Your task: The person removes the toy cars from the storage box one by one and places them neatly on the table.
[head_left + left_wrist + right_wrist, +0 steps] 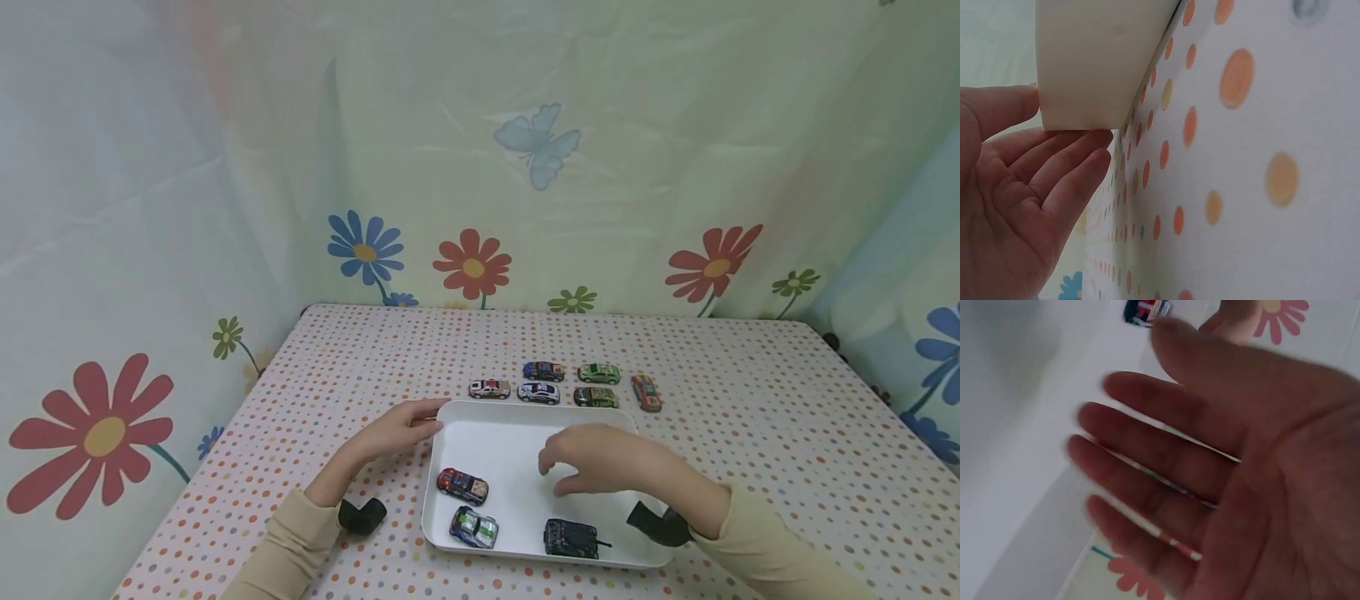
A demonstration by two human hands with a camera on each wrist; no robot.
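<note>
A white tray (501, 423) stands on the table. My left hand (397, 429) is at its far left corner; in the left wrist view, thumb and extended fingers (1075, 169) touch the outside of the tray wall (1100, 69). Over the middle of the tray hangs my right hand (600, 458), holding nothing, its fingers (1147, 450) spread and slightly bent. Inside the tray lie a red and dark toy car (462, 486), a silver and green toy car (474, 527) and a black toy tank (572, 538).
Behind the tray, several toy cars stand in two short rows, among them a blue one (543, 371) and a green one (598, 373). An orange toy car (647, 392) sits at an angle to their right. A dotted cloth (360, 358) covers the table.
</note>
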